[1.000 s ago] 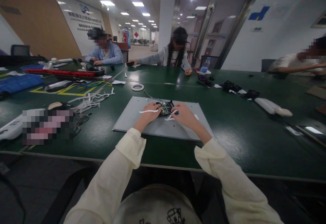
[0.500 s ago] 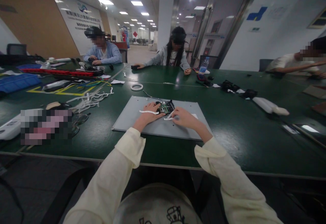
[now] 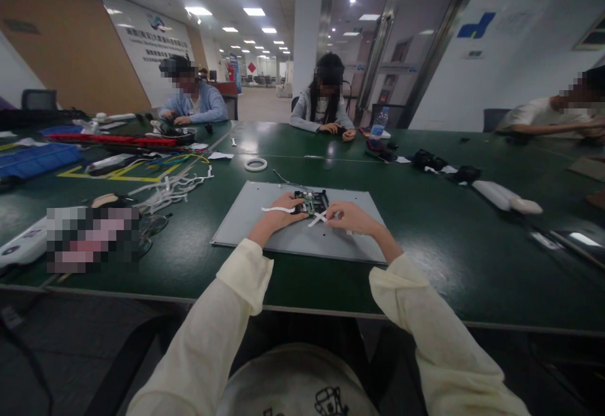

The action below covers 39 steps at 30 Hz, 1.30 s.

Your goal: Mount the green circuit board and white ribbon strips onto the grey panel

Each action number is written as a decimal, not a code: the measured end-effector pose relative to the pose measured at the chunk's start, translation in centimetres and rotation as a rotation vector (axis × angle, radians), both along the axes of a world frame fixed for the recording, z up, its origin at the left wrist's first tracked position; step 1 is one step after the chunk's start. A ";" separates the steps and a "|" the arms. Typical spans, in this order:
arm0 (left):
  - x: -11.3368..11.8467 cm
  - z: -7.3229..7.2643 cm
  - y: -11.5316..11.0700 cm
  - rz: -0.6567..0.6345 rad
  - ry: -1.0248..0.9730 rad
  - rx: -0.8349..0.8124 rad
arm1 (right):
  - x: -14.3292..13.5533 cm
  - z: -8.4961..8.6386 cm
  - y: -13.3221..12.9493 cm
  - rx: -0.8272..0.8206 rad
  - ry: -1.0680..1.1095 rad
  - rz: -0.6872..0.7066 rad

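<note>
A black device with a green circuit board (image 3: 309, 202) lies over a grey panel (image 3: 241, 227). My left hand (image 3: 282, 212) grips the device at its left side, and a white strip (image 3: 277, 209) lies across the back of that hand. At the device's lower right, my right hand (image 3: 347, 215) is closed in a pinch on a white strip (image 3: 317, 219). That strip looks crossed or folded near the fingertips. Behind the panel's back edge runs a thin grey cable (image 3: 283, 178).
A white tape roll (image 3: 256, 164) stands behind the panel. Left are white strips (image 3: 172, 194), glasses (image 3: 154, 227), a blue tray (image 3: 40, 161) and coloured wires. A bottle (image 3: 379, 124) and white tool (image 3: 505, 196) are right. Three people sit around the table.
My right hand has moved slightly right with the white strip. My left hand has closed further round the device. The person opposite has brought their hands together.
</note>
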<state>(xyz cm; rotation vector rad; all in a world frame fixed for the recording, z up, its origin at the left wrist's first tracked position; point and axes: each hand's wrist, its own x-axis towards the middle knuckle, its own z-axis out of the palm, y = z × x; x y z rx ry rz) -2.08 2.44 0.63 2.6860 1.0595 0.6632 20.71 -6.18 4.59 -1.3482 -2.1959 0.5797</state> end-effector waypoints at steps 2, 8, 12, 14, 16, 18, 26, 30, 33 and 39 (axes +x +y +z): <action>0.0 0.3 -0.2 -0.018 0.015 -0.034 | 0.2 0.4 0.0 -0.047 0.127 -0.021; 0.0 1.1 -0.8 -0.036 0.051 -0.075 | 1.3 0.2 1.2 0.024 0.647 -0.338; 0.1 1.6 -1.4 -0.071 0.087 -0.127 | 2.3 -1.3 2.3 0.035 0.719 -0.514; 0.1 1.8 -1.7 -0.131 0.089 -0.165 | 2.7 -1.9 2.5 0.020 0.730 -0.561; 0.1 2.0 -1.8 -0.196 0.080 -0.182 | 2.9 -2.2 2.6 -0.003 0.731 -0.589; 0.1 2.0 -1.9 -0.235 0.070 -0.177 | 2.9 -2.3 2.6 -0.025 0.718 -0.604; 0.0 1.7 -1.6 -0.251 0.108 -0.080 | 1.8 -2.5 2.5 -0.080 0.503 -0.637; 0.1 1.4 -1.5 -0.128 0.094 -0.019 | 0.9 -1.9 1.7 -0.084 0.413 -0.615; 0.0 1.5 -1.2 0.020 0.068 -0.008 | -0.3 -1.4 0.9 -0.113 0.375 -0.570; 0.0 2.4 -1.3 0.204 -0.011 -0.001 | -2.9 -1.6 0.2 -0.147 0.301 -0.438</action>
